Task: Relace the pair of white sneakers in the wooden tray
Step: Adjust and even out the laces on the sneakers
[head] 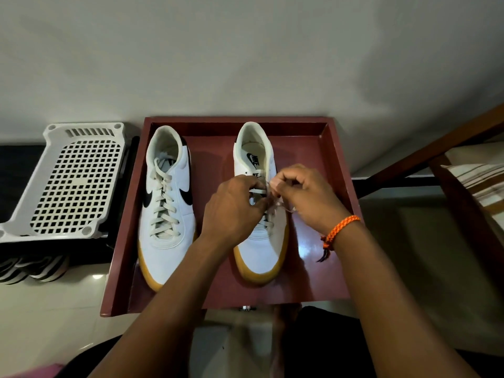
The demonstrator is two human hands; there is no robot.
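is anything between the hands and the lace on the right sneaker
Nothing visible. Both the left hand and the right hand are already at the lace of the right sneaker, fingers pinching it near the upper eyelets. The left sneaker sits apart in the wooden tray.

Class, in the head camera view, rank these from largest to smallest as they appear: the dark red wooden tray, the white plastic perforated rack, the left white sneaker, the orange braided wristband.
1. Dark red wooden tray
2. White plastic perforated rack
3. Left white sneaker with gum sole
4. Orange braided wristband

Apparent sizes only; the wide-angle lens distorts the edges.
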